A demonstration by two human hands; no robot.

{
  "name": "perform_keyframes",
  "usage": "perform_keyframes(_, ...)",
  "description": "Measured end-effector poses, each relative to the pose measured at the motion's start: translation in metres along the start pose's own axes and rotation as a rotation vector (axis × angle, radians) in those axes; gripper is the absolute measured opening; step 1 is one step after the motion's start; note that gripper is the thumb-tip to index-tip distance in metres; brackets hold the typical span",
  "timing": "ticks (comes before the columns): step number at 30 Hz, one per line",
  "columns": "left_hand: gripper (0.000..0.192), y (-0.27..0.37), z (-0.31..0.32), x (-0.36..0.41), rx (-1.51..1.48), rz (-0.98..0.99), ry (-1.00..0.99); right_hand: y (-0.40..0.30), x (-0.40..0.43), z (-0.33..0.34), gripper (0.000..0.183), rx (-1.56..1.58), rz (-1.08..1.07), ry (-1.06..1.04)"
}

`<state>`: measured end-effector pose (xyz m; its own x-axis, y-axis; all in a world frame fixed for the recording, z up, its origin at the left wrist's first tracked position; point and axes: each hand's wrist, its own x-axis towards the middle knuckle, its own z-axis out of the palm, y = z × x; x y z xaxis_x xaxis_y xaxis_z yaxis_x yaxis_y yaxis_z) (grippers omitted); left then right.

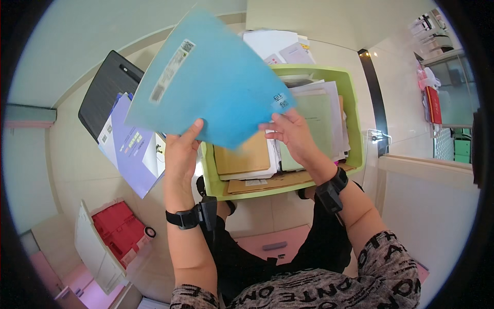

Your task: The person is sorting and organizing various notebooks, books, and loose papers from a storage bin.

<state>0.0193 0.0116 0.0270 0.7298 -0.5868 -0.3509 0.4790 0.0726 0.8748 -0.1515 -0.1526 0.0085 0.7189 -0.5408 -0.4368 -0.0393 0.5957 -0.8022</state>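
Note:
A blue book or folder with a printed code label is held up over the left part of a green plastic bin. My left hand grips its lower edge, thumb on top. At its right corner is my right hand, fingers partly spread; whether they pinch the corner cannot be told. The green plastic bin holds stacked papers, a brown envelope, a pale green folder and brown card along the near side. The blue item hides part of the bin.
Purple and white booklets lean on a black board at the left. Papers lie behind the bin. A red crate with a white lid stands lower left. A wire stand is at the right, beside a pale panel.

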Motion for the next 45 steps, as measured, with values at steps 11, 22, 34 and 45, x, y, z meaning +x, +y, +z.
perform_keyframes(11,0.034,0.001,0.012,-0.005,0.964,0.867,-0.320,-0.027,-0.005,-0.007,0.052,-0.011,-0.035,-0.153)
perform_keyframes(22,0.038,-0.009,0.019,-0.001,0.253,-0.016,-0.254,-0.031,-0.001,-0.013,0.059,-0.003,-0.210,-0.133)
perform_keyframes(34,0.026,-0.001,-0.027,0.006,0.163,0.180,0.071,-0.018,-0.006,-0.005,0.052,-0.317,0.086,-0.212)
perform_keyframes(45,0.042,0.014,-0.217,0.001,0.326,0.294,0.487,-0.019,-0.007,-0.004,0.044,-0.321,0.156,-0.177)
